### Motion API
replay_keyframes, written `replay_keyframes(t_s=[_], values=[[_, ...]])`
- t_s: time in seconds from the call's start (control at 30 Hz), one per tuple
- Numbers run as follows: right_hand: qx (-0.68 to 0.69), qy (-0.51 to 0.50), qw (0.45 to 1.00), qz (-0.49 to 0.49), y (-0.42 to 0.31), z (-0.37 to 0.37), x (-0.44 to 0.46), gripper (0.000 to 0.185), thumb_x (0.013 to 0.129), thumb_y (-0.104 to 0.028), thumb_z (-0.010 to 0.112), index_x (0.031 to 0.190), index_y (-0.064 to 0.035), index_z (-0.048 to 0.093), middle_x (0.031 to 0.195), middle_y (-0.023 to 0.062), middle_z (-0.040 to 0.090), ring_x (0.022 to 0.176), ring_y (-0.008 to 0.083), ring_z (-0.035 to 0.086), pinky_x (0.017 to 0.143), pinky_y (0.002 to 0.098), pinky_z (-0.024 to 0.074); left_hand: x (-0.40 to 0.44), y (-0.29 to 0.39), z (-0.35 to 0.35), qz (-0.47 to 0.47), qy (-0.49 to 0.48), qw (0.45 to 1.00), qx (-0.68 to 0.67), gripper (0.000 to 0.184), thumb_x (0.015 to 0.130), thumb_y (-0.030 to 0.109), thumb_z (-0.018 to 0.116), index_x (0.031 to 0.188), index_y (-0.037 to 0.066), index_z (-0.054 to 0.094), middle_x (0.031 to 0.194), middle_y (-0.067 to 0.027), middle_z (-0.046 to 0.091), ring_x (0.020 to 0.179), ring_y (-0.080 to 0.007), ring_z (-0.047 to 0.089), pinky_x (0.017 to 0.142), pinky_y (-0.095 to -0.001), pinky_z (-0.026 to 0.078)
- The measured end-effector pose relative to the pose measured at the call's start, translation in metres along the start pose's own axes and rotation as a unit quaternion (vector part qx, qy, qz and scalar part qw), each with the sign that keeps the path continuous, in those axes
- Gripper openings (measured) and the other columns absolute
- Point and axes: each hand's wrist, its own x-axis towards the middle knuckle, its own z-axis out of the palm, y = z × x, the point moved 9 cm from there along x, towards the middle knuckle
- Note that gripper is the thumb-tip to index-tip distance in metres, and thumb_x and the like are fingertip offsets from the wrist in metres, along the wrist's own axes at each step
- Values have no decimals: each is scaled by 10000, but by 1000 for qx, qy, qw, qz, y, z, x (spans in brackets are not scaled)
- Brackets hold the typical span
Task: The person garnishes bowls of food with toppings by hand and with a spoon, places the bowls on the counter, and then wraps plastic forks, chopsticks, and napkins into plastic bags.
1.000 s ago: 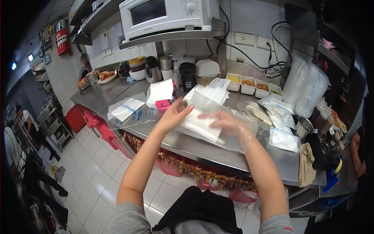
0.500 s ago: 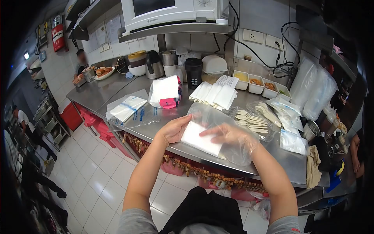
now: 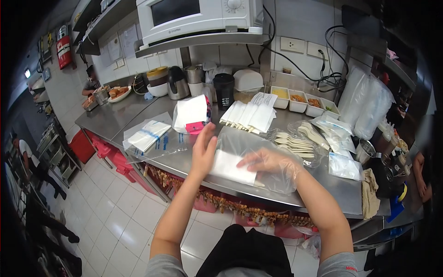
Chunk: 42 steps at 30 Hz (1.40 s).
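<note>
My right hand (image 3: 270, 162) is inside a clear plastic bag (image 3: 281, 184), its fingers curled over a white folded napkin (image 3: 230, 167). A pale utensil tip pokes out at the napkin's near end. My left hand (image 3: 203, 151) is raised beside the napkin's left end, fingers stretched out and nothing in them. Beyond the bag lies a stack of napkin-wrapped utensils (image 3: 251, 112). Wooden spoons (image 3: 294, 144) rest in clear plastic to the right. Left of these, an opened pack of white napkins (image 3: 193, 113) stands near my left fingertips.
A flat plastic packet (image 3: 148, 135) lies on the steel counter's left part. Along the back stand a black tumbler (image 3: 224, 90), a kettle (image 3: 177, 82) and food containers (image 3: 297, 100). Overhead is a microwave (image 3: 198, 18) on a shelf. A cloth (image 3: 370, 194) hangs at right.
My left hand has let go of the napkin's left end and moved up and left, its fingers straightening. My right hand stays in the bag at the napkin. The view has shifted slightly.
</note>
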Motion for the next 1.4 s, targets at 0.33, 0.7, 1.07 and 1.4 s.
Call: replay_keyframes(t_s=[0.33,0.7,1.07,1.4], values=[[142,34,986,81,45,-7,-8,826,836,-306,666,1455,-116,153,1190,125,571,781,174,657,759,300,515,-26,2,89,-26,-255,870,420,701,956,504,227,1457,42,62,1512,-141,150,1400,-323,114,1102,-538,60],[114,148,951,246,37,-48,-153,652,914,-147,526,1425,-10,145,1079,186,627,762,241,686,566,286,563,-46,5,61,-176,-303,789,505,715,926,546,264,1470,119,85,1524,-136,93,1399,-346,92,1078,-608,35],[-258,312,914,-34,3,18,1,710,925,-440,413,1368,91,249,1409,285,292,1337,388,263,1086,435,227,-27,-28,122,-80,-391,763,508,861,835,514,461,1465,82,65,1529,-150,24,1409,-337,5,1080,-603,23],[-337,199,905,166,51,-32,-11,745,836,-376,573,1396,-8,247,1428,190,314,1321,321,300,1038,514,258,18,-23,75,67,-274,866,413,394,840,421,598,1077,108,581,1112,-91,510,1048,-287,453,869,-445,362]])
